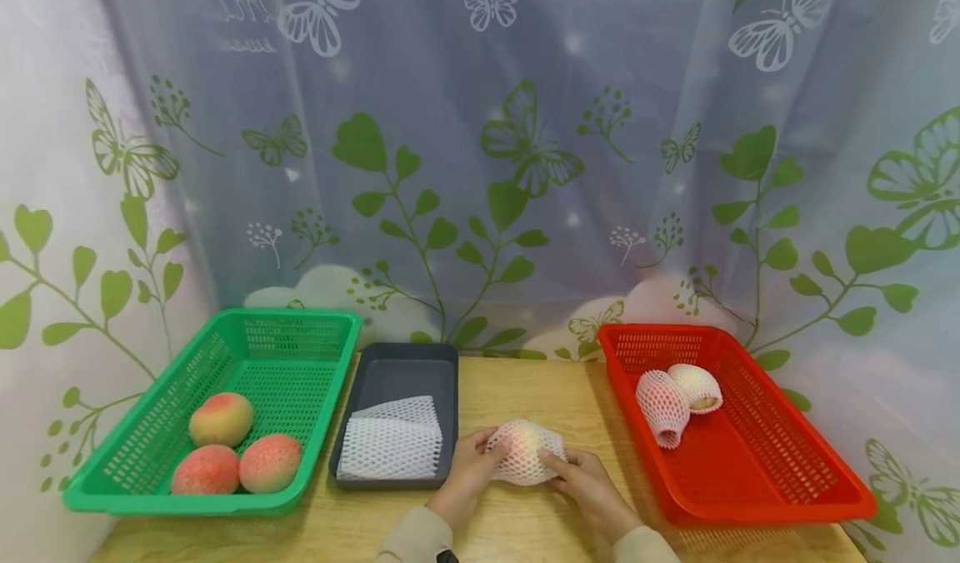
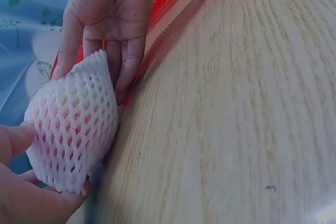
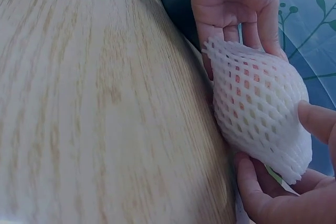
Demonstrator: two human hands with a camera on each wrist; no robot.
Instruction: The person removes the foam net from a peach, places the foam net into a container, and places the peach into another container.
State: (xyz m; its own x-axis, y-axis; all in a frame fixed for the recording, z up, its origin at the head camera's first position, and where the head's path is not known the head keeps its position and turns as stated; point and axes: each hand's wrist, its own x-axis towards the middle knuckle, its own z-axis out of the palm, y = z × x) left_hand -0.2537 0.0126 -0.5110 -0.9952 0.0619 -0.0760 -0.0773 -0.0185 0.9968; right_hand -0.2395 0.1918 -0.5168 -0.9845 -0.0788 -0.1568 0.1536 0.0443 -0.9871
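Shows blue-grey curtain (image 1: 442, 63) in soft vertical folds, paler at left and right, printed with green leafy sprigs (image 1: 442, 233), green and white butterflies (image 1: 533, 140), pale clouds (image 1: 660, 296) low down. Hangs just behind light wooden table (image 1: 555, 388) with streaky grain. Looks softly lit.

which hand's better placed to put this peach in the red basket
Probably the right hand: like the left hand, it holds the foam-netted peach, but is nearer the red basket.

A peach (image 1: 527, 440), pale yellow blushed red, sits inside a white foam net (image 3: 283, 124) whose diamond mesh stretches round it and tapers at both ends. Left-hand fingers (image 2: 58, 198) and right-hand fingers (image 3: 249, 182) hold it sideways over the bench (image 1: 525, 384).
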